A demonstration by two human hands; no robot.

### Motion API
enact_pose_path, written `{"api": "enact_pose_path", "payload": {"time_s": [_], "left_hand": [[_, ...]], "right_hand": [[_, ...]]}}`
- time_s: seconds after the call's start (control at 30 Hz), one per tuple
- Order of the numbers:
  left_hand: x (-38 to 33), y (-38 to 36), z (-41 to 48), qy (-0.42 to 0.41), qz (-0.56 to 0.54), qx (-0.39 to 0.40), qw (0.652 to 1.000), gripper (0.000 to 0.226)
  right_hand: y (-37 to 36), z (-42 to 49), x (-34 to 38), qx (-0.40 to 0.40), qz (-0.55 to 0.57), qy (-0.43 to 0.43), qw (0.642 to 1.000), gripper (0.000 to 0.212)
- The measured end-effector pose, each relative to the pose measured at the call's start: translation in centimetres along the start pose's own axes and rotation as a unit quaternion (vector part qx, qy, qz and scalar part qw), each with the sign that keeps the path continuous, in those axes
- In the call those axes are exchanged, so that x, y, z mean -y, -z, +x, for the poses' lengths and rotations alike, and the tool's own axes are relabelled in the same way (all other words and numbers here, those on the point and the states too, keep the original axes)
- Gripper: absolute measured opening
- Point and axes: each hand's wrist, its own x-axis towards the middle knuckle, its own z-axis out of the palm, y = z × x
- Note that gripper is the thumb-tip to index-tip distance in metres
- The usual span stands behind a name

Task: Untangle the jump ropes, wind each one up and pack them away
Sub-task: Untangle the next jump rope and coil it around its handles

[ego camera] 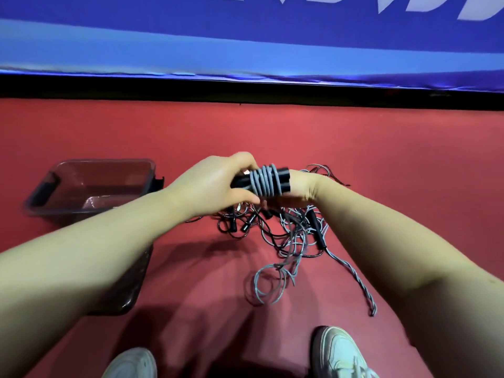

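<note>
Both hands hold one jump rope bundle (268, 181) above the red floor: two black handles side by side with grey cord coiled around them in several turns. My left hand (215, 184) grips the handles' left end. My right hand (305, 190) closes on the right end, its fingers hidden behind the bundle. Grey cord trails down from the bundle into a tangled pile of grey and black ropes (286, 230) with several black handles, lying on the floor directly below my hands. One twisted grey strand (354, 279) runs off toward the lower right.
A dark translucent plastic bin (54, 192) stands open on the floor at the left, partly under my left forearm. A blue padded wall with a black base strip (245, 90) crosses the back. My two pale shoes (338, 353) show at the bottom edge.
</note>
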Motion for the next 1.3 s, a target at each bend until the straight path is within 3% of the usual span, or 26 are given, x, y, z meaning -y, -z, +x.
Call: {"api": "enact_pose_path", "payload": {"time_s": [0.13, 0.2, 0.3, 0.37, 0.43, 0.57, 0.73, 0.83, 0.93, 1.1, 1.2, 1.3], "left_hand": [[0.5, 2.2, 0.9, 0.127, -0.155, -0.085, 0.976, 0.03], [0.7, 2.6, 1.1, 0.163, -0.291, -0.098, 0.938, 0.029], [1.3, 2.2, 0.8, 0.184, -0.33, -0.094, 0.921, 0.031], [2.1, 2.1, 0.9, 0.19, -0.296, -0.107, 0.93, 0.034], [3.4, 2.5, 1.0, 0.2, -0.279, -0.141, 0.928, 0.036], [6.8, 3.3, 0.7, 0.246, -0.323, -0.212, 0.889, 0.035], [10.5, 2.6, -0.5, 0.312, -0.304, -0.239, 0.868, 0.034], [11.4, 2.4, -0.7, 0.322, -0.289, -0.248, 0.867, 0.033], [11.8, 2.1, -0.9, 0.334, -0.271, -0.213, 0.877, 0.031], [10.6, 1.4, -1.0, 0.321, -0.351, -0.102, 0.874, 0.035], [10.5, 1.8, -1.1, 0.3, -0.343, -0.072, 0.887, 0.035], [10.7, 2.2, -1.4, 0.279, -0.382, -0.068, 0.878, 0.028]], "right_hand": [[-1.8, 1.0, -0.7, -0.077, -0.017, 0.056, 0.995, 0.024], [-2.8, 1.3, -0.2, -0.091, 0.065, 0.108, 0.988, 0.016], [-3.7, 2.1, 0.9, -0.048, 0.179, 0.147, 0.972, 0.042], [-4.8, 2.8, 0.9, -0.033, 0.156, 0.159, 0.974, 0.027], [-5.9, 3.4, 0.9, -0.072, 0.147, 0.135, 0.977, 0.005], [-5.9, 4.1, 0.6, -0.253, -0.033, 0.13, 0.958, 0.023], [-6.1, 4.3, 0.4, -0.263, -0.278, 0.058, 0.922, 0.025], [-7.5, 3.4, 1.4, -0.257, -0.336, 0.051, 0.905, 0.03], [-8.4, 2.5, 3.7, -0.225, -0.343, 0.09, 0.908, 0.033], [-7.6, 1.2, 6.3, -0.252, -0.212, 0.171, 0.929, 0.031], [-6.8, 0.8, 6.9, -0.263, -0.21, 0.168, 0.927, 0.037], [-5.5, 0.7, 6.8, -0.273, -0.242, 0.136, 0.921, 0.035]]}}
